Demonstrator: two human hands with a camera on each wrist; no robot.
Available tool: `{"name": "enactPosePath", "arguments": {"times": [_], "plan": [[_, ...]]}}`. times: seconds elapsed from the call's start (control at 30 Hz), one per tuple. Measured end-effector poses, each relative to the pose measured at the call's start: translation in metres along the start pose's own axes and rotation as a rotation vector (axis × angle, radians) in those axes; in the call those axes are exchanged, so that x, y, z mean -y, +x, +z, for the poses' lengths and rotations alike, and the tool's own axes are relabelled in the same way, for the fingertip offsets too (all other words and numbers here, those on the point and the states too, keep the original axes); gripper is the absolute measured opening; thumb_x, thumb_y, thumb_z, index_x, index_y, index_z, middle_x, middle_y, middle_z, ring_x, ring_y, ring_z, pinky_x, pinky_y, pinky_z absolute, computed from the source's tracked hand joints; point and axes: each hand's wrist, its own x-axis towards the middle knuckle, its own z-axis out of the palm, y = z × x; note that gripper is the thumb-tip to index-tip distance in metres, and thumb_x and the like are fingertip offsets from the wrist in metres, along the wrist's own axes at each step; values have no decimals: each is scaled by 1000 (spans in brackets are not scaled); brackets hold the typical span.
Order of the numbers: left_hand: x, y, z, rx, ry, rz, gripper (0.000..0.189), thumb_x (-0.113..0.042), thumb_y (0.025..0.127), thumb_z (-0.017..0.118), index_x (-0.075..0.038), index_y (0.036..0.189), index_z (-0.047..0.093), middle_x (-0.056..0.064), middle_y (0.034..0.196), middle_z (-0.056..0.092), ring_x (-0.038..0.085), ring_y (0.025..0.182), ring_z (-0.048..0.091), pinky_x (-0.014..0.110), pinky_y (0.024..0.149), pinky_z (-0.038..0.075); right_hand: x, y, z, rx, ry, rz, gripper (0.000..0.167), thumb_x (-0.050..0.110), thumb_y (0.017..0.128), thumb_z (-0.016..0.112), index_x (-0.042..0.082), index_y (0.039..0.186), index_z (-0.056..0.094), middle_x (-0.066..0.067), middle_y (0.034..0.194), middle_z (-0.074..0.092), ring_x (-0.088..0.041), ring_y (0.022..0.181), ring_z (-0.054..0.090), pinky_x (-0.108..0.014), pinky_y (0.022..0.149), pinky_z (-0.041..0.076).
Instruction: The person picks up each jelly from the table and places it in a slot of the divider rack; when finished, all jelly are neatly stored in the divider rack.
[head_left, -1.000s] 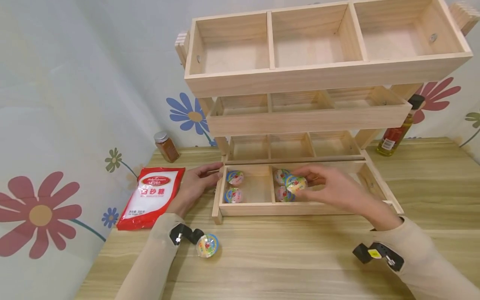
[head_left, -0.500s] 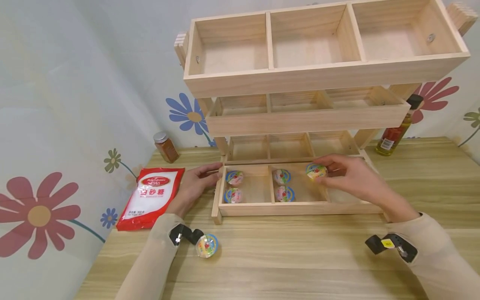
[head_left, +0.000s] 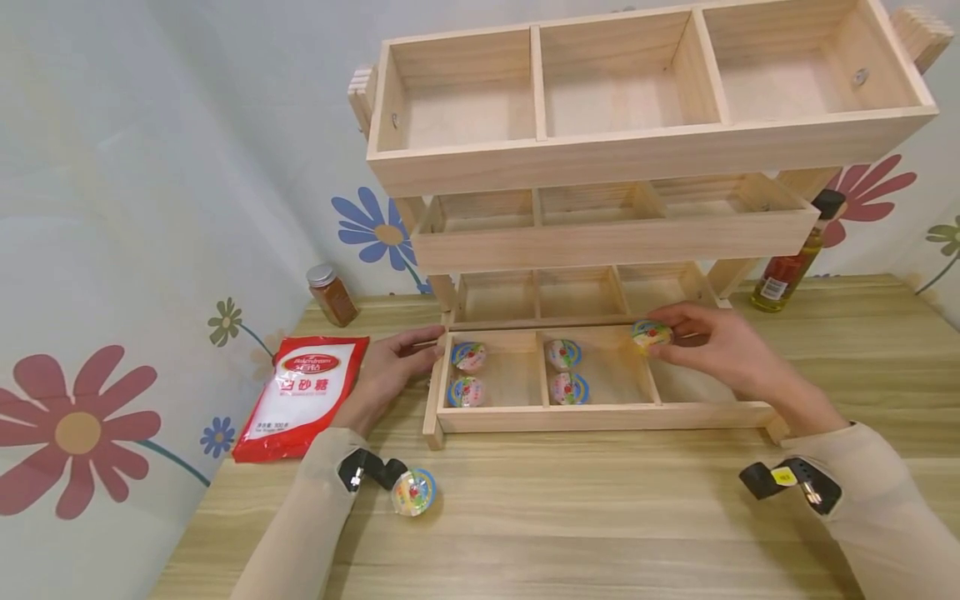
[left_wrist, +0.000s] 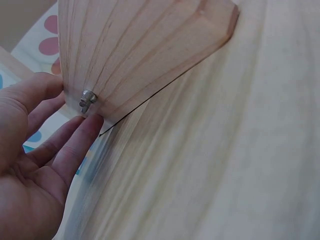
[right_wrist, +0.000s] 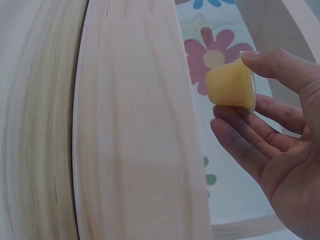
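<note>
Between thumb and fingers, my right hand [head_left: 720, 346] pinches a jelly cup [head_left: 651, 334] over the bottom tray, at the divider between the middle and right compartments. The right wrist view shows its yellow body [right_wrist: 230, 86] and lid rim. Two pink jelly cups [head_left: 468, 373] lie in the left compartment, and two more pink cups [head_left: 568, 372] at the left of the middle one. My left hand [head_left: 388, 371] rests its fingertips on the left side of the wooden rack [head_left: 615, 419], beside a metal bolt [left_wrist: 87, 100]. Another jelly cup [head_left: 414, 492] lies on the table near my left wrist.
Upper tiers of the rack [head_left: 652, 150] overhang the bottom tray. A red and white sugar bag [head_left: 303, 392] lies left of it, with a spice jar [head_left: 333, 296] behind. An oil bottle [head_left: 795, 258] stands at the back right of the table [head_left: 570, 517].
My right hand has carried the yellow jelly cup rightward, from over the pink cups in the middle compartment to the divider by the right compartment. The left hand stays on the rack's side.
</note>
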Motion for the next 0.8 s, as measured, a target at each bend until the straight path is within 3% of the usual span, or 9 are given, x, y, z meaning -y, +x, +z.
{"name": "enactPosePath", "arguments": {"times": [0.53, 0.8], "plan": [[1, -1, -1, 2, 10, -8, 41, -15, 102, 74, -10, 142, 69, 13, 144, 65, 27, 129, 64, 35, 100, 58, -22, 1, -4, 17, -28, 44, 46, 28, 98, 79, 5, 137, 69, -14, 123, 71, -31, 109, 69, -21, 81, 55], [1, 0, -1, 0, 19, -6, 41, -16, 101, 75, -10, 142, 69, 12, 143, 65, 27, 129, 64, 34, 99, 59, -30, 2, 0, 17, -19, 23, 45, 23, 97, 80, 1, 135, 69, -17, 124, 72, -32, 108, 70, -16, 82, 52]]}}
